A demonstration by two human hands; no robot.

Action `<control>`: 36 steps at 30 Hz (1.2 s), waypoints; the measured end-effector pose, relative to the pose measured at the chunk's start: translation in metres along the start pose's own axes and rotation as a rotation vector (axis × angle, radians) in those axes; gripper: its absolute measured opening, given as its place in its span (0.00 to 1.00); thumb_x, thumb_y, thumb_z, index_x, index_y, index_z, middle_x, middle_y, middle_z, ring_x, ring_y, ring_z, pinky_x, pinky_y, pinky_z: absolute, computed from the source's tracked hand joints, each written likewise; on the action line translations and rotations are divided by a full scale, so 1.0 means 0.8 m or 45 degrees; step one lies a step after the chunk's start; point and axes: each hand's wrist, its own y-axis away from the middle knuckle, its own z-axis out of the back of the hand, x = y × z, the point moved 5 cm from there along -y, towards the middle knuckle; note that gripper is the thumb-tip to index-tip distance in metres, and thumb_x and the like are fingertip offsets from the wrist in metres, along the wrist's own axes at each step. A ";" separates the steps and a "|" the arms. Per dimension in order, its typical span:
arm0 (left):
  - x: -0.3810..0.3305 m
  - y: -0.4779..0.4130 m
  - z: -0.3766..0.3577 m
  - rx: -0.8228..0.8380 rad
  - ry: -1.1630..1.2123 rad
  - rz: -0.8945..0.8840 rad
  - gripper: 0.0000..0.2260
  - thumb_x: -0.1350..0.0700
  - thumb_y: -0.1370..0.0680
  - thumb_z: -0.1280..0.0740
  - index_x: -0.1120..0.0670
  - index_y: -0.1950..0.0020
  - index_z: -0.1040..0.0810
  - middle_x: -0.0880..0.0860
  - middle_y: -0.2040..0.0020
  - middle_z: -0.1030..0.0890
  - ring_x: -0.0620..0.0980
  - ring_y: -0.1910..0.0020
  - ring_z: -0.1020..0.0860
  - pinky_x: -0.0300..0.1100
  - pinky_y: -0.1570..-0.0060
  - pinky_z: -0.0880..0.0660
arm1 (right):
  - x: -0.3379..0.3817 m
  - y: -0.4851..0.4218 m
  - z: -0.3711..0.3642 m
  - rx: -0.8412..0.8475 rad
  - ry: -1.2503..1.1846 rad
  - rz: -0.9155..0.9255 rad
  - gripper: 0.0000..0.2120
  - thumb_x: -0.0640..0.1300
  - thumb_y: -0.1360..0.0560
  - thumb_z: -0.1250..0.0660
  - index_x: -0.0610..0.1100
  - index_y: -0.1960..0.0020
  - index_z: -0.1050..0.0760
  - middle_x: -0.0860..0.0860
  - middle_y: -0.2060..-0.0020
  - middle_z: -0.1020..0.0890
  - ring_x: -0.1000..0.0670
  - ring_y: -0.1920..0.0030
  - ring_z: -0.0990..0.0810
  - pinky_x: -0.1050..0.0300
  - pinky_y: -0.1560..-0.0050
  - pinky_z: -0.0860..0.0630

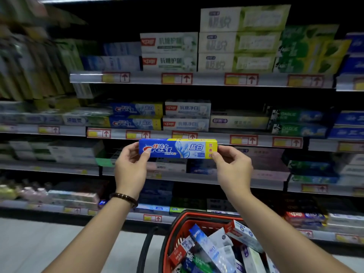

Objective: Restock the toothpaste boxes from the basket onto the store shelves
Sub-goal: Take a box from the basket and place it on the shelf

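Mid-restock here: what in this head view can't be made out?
Price tags: head view, motion blur, figures unreadable.
Far-left shelf stock: head view, smeared by blur, brands unclear.
Basket: cut off by the bottom edge, right forearm covers part; box count unknown.
Crest box ends: covered by the fingers of the left hand and right hand.

The left hand (130, 170) and the right hand (232, 171) are bare, and so are both forearms (94, 233) as far as they show. The left wrist wears a bracelet (124, 199) of small, round, dark brown beads in a single close row.
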 end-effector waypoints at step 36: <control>0.046 -0.312 0.067 -0.121 -0.330 -0.022 0.27 0.61 0.23 0.25 0.51 0.26 0.27 0.46 0.41 0.21 0.49 0.41 0.20 0.55 0.36 0.21 | 0.076 -0.111 -0.303 0.450 0.145 0.119 0.25 0.41 0.24 0.26 0.50 0.28 0.21 0.56 0.46 0.25 0.49 0.45 0.20 0.48 0.42 0.19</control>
